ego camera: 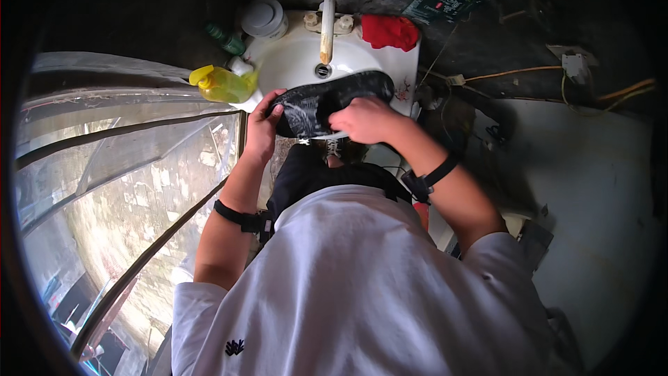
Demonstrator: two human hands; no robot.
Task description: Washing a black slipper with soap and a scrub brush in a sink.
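Note:
A black slipper (365,85) with whitish streaks, like suds, lies across the front of the white washbasin (282,57). My left hand (264,122) grips its left end, thumb on top. My right hand (362,121) is at the slipper's near side, right of the middle, with fingers curled; whether it holds something small is hidden. The basin's tap (327,31) points towards me above the drain (323,70), just beyond the slipper.
On the basin's left rim stand a yellow pump bottle (224,85), a green bottle (227,39) and a white tub (264,18). A red cloth (390,32) lies at the back right. A mesh-covered window (130,167) is at left; cables (514,72) run along the right wall.

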